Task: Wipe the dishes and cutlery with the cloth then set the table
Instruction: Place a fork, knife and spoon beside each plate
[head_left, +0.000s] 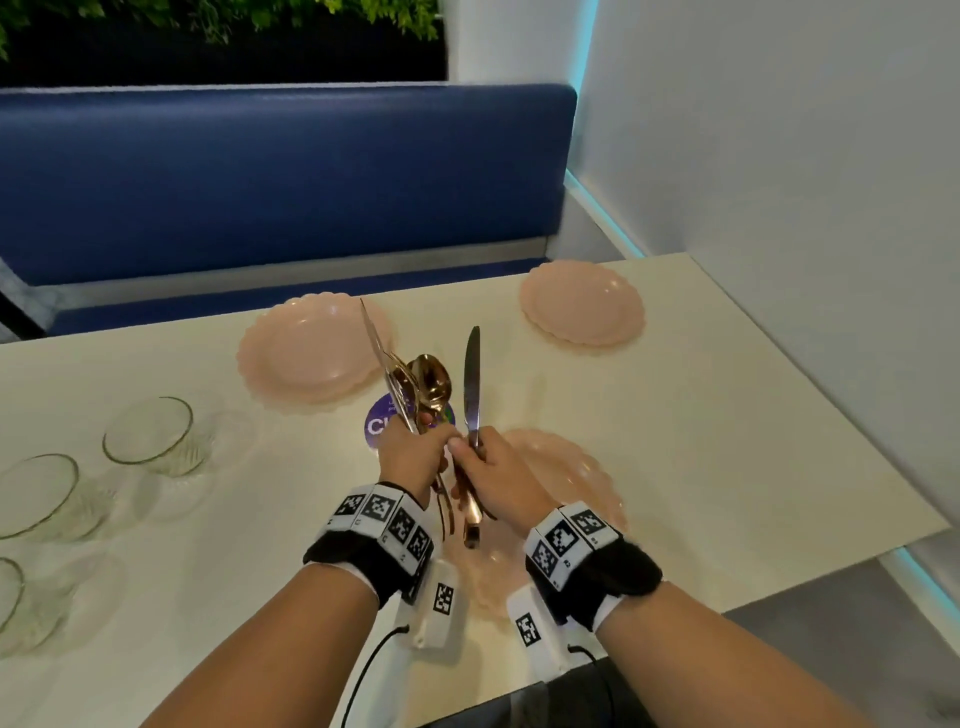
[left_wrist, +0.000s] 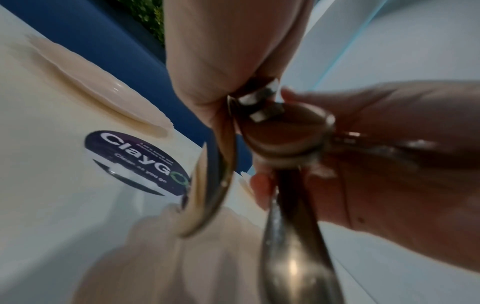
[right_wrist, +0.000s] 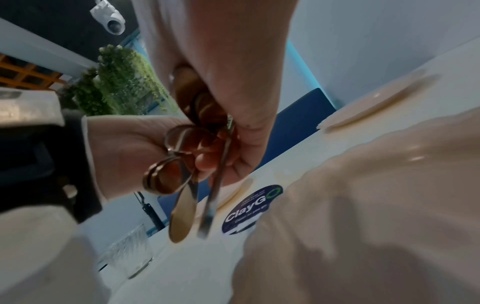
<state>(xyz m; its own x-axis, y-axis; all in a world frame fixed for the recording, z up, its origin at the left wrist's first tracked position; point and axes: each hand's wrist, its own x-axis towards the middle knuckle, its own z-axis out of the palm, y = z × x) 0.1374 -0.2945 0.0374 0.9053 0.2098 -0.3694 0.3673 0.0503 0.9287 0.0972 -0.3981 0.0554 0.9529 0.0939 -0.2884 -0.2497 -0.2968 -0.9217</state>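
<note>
My left hand (head_left: 415, 454) grips a bundle of gold cutlery (head_left: 423, 387), spoons and thinner pieces, bowls and tips pointing up and away. Right beside it, my right hand (head_left: 485, 462) grips a knife (head_left: 471, 384) with a silver blade upright and a gold handle below the fist. Both hands hover over the near pink scalloped plate (head_left: 582, 467). Two more pink plates lie further off, one at centre left (head_left: 306, 353), one at the far right (head_left: 582, 304). In the right wrist view the cutlery handles (right_wrist: 183, 216) hang below my left hand (right_wrist: 124, 148). No cloth shows.
Three clear glasses stand at the table's left: (head_left: 150, 436), (head_left: 36, 493), (head_left: 5, 597). A round purple sticker (head_left: 382, 423) lies between the plates. A blue padded bench (head_left: 285, 182) runs behind the cream table (head_left: 727, 415); a white wall closes the right side.
</note>
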